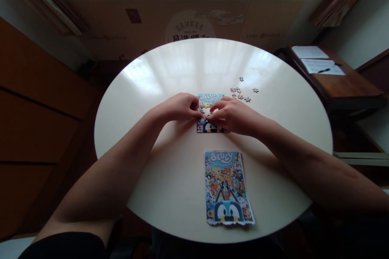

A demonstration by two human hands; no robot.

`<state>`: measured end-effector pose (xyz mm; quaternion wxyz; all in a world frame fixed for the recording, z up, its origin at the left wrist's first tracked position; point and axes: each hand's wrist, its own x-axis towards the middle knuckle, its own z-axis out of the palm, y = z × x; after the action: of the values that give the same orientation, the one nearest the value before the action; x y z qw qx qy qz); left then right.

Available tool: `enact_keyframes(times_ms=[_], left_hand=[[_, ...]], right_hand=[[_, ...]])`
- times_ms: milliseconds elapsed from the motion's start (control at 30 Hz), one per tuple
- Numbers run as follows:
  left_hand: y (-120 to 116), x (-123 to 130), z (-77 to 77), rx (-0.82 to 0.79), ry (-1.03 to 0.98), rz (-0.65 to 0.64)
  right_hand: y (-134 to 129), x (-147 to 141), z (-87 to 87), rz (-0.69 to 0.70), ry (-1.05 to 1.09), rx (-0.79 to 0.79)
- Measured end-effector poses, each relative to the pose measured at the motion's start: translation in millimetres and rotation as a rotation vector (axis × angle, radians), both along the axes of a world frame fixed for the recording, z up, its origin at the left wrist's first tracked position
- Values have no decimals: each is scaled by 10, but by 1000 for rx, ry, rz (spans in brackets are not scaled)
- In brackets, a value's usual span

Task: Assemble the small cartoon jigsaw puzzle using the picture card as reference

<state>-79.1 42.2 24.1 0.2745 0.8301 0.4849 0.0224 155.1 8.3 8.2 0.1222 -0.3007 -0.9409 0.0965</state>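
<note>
A partly assembled jigsaw puzzle (212, 128) lies at the middle of the round table, showing a blue title strip and a blue cartoon dog's face. A pale gap shows in its middle. My left hand (182, 106) is at its left edge, fingers curled in and thumb side against the puzzle. Over the right part arches my right hand (234, 114), its bent fingers apart and their tips down by the gap. Both hands hide some of the puzzle; no loose piece can be made out between the fingers. Nearer to me is a printed reference picture (226, 188) with a torn lower edge.
Several loose puzzle pieces (240, 97) are scattered beyond my right hand. The glossy white table (164, 178) has a curved edge. To the right, a wooden desk (355, 81) holds papers (310, 52) and a pen (324, 71). A printed board (109, 20) stands behind the table.
</note>
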Motion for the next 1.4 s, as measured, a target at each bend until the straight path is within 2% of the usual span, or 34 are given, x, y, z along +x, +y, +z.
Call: enact_keyframes(times_ms=[233, 533, 667, 833, 933, 1033, 1133, 1267, 1400], left_hand=[[43, -83, 10, -71, -72, 5], [82, -118, -93, 38, -141, 52], [104, -130, -139, 121, -159, 66], [161, -154, -181, 272, -191, 121], [181, -174, -193, 366, -234, 159], [166, -181, -210, 448, -259, 124], [137, -162, -256, 451, -183, 36], [125, -137, -345, 395, -39, -62], [149, -159, -398, 373, 19, -84]], right_hand=[[-18, -42, 23, 0, 40, -19], [-20, -37, 32, -14, 92, 13], [74, 135, 172, -179, 270, 123], [272, 547, 407, -561, 586, 423], [402, 797, 425, -719, 624, 524], [513, 958, 349, -822, 515, 424], [563, 1006, 280, -885, 321, 158], [524, 971, 285, -843, 106, -157], [463, 915, 290, -759, 19, -257]])
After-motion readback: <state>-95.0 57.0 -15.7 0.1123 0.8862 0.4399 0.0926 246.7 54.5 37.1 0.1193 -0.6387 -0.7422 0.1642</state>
